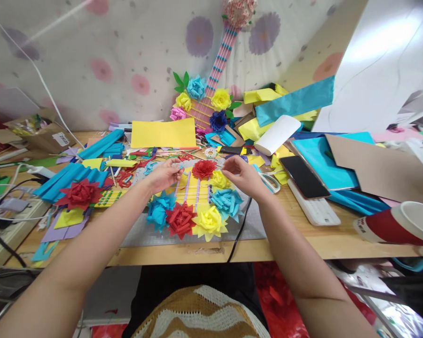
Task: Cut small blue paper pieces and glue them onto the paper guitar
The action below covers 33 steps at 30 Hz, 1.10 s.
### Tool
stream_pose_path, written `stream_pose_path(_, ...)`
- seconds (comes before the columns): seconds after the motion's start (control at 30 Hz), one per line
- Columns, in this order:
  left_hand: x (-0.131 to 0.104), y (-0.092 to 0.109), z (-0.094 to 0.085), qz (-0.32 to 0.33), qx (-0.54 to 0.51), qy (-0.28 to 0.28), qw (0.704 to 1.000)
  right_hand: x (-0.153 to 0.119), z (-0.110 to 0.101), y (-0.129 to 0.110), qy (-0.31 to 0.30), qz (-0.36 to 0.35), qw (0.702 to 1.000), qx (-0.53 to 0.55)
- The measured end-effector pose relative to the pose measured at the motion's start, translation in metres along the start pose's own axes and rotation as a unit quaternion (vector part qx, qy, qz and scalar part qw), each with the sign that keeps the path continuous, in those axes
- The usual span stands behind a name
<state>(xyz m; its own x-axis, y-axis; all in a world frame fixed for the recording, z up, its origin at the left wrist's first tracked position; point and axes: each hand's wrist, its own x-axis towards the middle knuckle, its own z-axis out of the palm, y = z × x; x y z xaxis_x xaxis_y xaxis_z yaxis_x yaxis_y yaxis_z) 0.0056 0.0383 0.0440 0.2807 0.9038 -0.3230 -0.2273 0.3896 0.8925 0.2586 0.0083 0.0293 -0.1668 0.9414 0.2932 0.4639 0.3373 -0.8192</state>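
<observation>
The left hand (164,176) has its thumb and fingertips drawn together; whether they pinch anything cannot be told. The right hand (241,171) has its fingers curled toward the thumb, tips directed inward; its grip on any thin item likewise cannot be determined. The yellow paper guitar (192,190) lies flat below and between the two sets of fingertips, its lilac strips crossing the body on the near side of them. A red paper flower (204,169) sits in the gap between the hands, and the upper yellow paper flower (219,180) lies just beside the right thumb; contact there cannot be confirmed. Along the near edge of the body are a blue flower (161,210), a second red flower (181,220), a lower yellow flower (209,222) and a light-blue flower (227,203). The guitar's neck (107,198) extends leftward beyond the left forearm. A grey mat (141,239) supports the body on the wooden table (197,251). Scissors (275,185) lie right of the right hand, with a smartphone (304,177) farther out; behind, a pink paper guitar (218,65) stands tilted
</observation>
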Motion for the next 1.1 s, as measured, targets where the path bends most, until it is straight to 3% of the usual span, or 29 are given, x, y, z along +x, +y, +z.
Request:
stream_pose_path(0.27,-0.005,-0.007,0.004,0.098,0.142,0.008,0.985,0.002,0.001,-0.012,0.027,-0.004,0.999,-0.018)
stream_pose_path(0.5,-0.011,-0.008,0.011,0.195,0.216,0.017,0.957,0.007,0.021,-0.022,-0.001,-0.039,0.999,-0.005)
stream_pose_path(0.73,-0.015,-0.007,0.023,0.173,0.242,0.016,0.955,0.015,0.046,-0.041,-0.069,-0.032,0.995,0.067)
stream_pose_path(0.93,-0.016,-0.003,0.024,0.148,0.221,0.02,0.964,0.028,0.067,-0.043,-0.062,0.003,0.99,0.123)
stream_pose_path(1.1,-0.018,0.0,0.023,0.106,0.194,0.037,0.974,0.038,0.069,-0.041,-0.072,0.056,0.982,0.163)
